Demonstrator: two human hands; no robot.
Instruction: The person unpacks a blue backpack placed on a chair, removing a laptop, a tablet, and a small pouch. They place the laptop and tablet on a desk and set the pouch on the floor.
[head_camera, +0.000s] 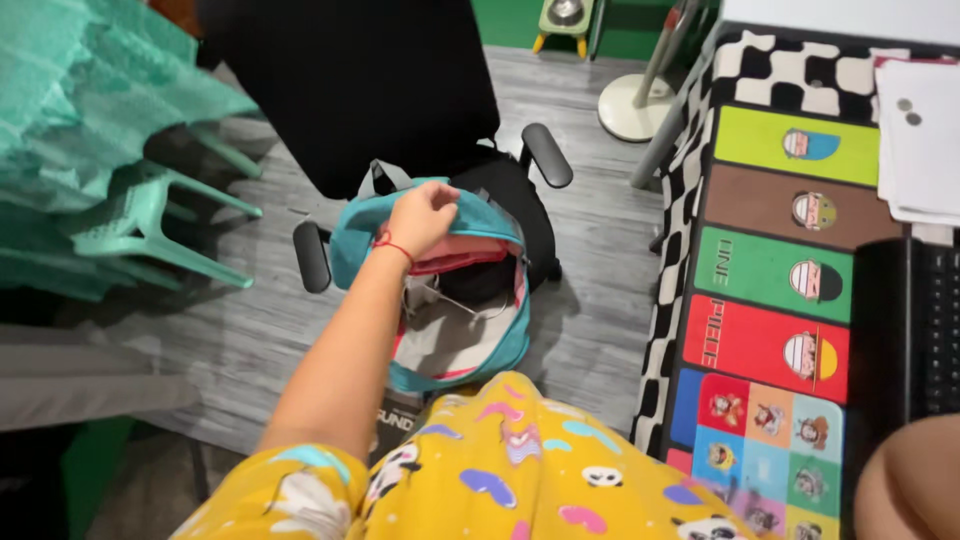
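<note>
Nearest the camera, the person's yellow patterned garment (500, 470) fills the lower middle of the view, and at the lower right corner a patch of bare skin (910, 480) shows by the desk edge; whether it is the right hand, and how that hand is held, I cannot tell. From the yellow sleeve the left arm reaches forward, a thin red string bracelet (392, 245) around its wrist. The left hand (423, 215) is curled shut, its fingers pinching the top edge of the teal fabric backpack (470, 350), which lies directly beneath and in front of the hand. The backpack sits on the seat of the black office chair (350, 80), between its two padded armrests, its mouth gaping toward the camera and showing a pink lining with pale contents inside. To the right, a colourful desk mat with cartoon panels (770, 280) covers the desk, beside a black keyboard (940, 330) and white papers (920, 140). To the left stand stacked mint-green plastic chairs (130, 220). Farther off, a round white stand base (635, 110) rests on the grey wood-look floor (590, 330).
</note>
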